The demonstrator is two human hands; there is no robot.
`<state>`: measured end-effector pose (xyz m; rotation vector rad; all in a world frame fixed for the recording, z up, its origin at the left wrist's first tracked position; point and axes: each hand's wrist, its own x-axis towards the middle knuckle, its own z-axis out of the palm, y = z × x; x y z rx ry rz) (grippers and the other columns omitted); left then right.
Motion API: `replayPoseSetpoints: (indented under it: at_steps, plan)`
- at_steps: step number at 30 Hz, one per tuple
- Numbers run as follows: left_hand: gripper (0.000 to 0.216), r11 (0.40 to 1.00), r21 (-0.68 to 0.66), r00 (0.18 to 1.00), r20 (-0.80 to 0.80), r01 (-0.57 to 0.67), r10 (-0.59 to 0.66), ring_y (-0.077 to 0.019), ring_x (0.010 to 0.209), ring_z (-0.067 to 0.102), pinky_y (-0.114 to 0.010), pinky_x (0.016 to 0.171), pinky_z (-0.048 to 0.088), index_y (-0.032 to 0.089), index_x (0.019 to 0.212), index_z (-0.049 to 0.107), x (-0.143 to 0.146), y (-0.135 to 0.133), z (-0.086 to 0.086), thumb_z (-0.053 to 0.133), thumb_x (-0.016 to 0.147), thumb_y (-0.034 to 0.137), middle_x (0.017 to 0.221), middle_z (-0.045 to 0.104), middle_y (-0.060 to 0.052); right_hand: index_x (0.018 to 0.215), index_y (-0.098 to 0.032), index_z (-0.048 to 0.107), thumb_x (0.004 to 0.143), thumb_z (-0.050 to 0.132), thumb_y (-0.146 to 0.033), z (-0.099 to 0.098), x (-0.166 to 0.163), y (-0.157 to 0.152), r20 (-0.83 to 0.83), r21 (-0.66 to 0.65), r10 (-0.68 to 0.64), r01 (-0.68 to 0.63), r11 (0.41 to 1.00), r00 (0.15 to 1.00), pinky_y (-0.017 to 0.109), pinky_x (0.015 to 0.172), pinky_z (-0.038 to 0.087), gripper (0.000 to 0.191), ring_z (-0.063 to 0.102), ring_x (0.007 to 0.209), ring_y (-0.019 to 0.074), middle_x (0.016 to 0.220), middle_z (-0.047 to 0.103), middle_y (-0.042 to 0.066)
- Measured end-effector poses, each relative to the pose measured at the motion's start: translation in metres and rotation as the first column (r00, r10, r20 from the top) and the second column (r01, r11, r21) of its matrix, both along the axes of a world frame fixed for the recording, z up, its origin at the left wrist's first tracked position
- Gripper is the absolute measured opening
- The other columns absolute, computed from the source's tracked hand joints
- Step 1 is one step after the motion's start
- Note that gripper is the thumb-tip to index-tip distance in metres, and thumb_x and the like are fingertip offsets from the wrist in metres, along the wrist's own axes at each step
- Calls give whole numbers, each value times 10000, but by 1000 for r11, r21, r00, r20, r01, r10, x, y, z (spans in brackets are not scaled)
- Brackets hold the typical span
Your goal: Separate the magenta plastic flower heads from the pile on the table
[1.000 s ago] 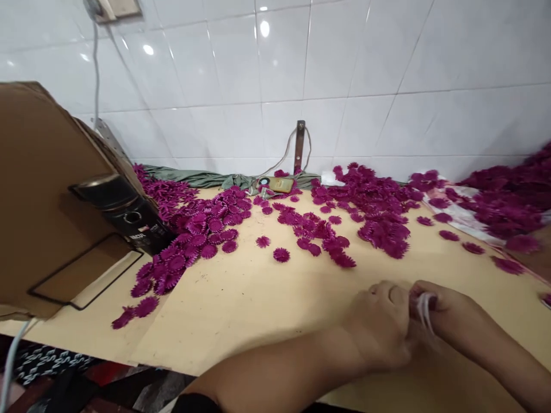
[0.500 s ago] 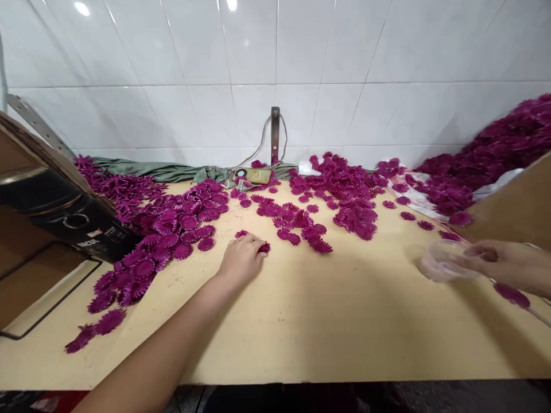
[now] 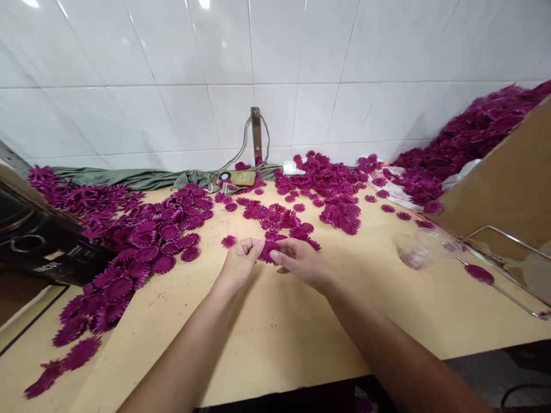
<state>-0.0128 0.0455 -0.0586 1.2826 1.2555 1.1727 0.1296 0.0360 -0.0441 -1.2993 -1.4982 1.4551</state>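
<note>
My left hand (image 3: 239,265) and my right hand (image 3: 301,261) meet over the middle of the wooden table (image 3: 275,327). Both pinch one purple flower-shaped petal piece (image 3: 269,250) between their fingertips, just above the tabletop. A single loose purple piece (image 3: 228,241) lies just left of my left hand. Several more purple pieces (image 3: 275,217) are scattered right behind my hands.
Heaps of purple pieces lie at the left (image 3: 142,241), the back middle (image 3: 336,192) and the far right (image 3: 465,143). A clear plastic bag (image 3: 419,249) lies on the right. Cardboard boxes stand at the right (image 3: 503,183) and left edges (image 3: 38,246). A green cloth (image 3: 142,176) runs along the tiled wall.
My right hand let go of the clear plastic bag and came left to the middle. My left hand lifted a purple piece from the table, and both hands now pinch it.
</note>
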Motion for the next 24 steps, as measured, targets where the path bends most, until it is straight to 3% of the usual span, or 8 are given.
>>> replayPoseSetpoints:
  at_steps: [3, 8, 13, 17, 24]
  plan:
    - [354, 998, -66, 984, 180, 4, 8, -89, 500, 456, -225, 527, 384, 159, 533, 529, 2, -2, -1, 681, 559, 477, 496, 523, 25, 765, -139, 588, 629, 707, -339, -9, -11, 7, -242, -132, 10, -43, 990, 970, 250, 623, 461, 270, 522, 610, 78, 649, 563, -15]
    - [394, 992, -128, 966, 253, -13, 46, -66, 484, 396, -202, 498, 335, 156, 525, 509, 2, -3, -2, 725, 515, 485, 476, 476, 53, 727, -142, 569, 501, 774, -333, -14, -13, 7, -404, -134, -122, 73, 988, 906, 231, 606, 436, 360, 518, 597, 67, 643, 580, -28]
    - [391, 987, -158, 939, 341, 21, 34, -69, 489, 387, -212, 520, 342, 156, 566, 514, 5, -5, -3, 700, 570, 500, 489, 470, 51, 668, -144, 554, 600, 713, -387, -10, -13, 6, -385, -29, -55, 48, 998, 921, 238, 548, 406, 299, 480, 531, 70, 566, 545, -28]
    - [399, 986, -157, 907, 421, 59, 13, -73, 474, 392, -222, 512, 340, 161, 553, 498, 6, -6, -6, 712, 566, 498, 480, 467, 46, 665, -148, 557, 636, 678, -429, -8, -11, 6, -344, -17, -11, 6, 1000, 939, 257, 571, 436, 307, 492, 543, 81, 573, 534, -22]
    - [353, 961, -248, 823, 567, 125, 40, -45, 519, 455, -178, 544, 367, 129, 696, 624, 5, -9, -2, 797, 494, 360, 597, 565, 24, 740, -160, 564, 609, 670, -468, -11, -10, 7, -315, -33, -89, 83, 996, 945, 261, 562, 450, 352, 488, 562, 89, 604, 519, -25]
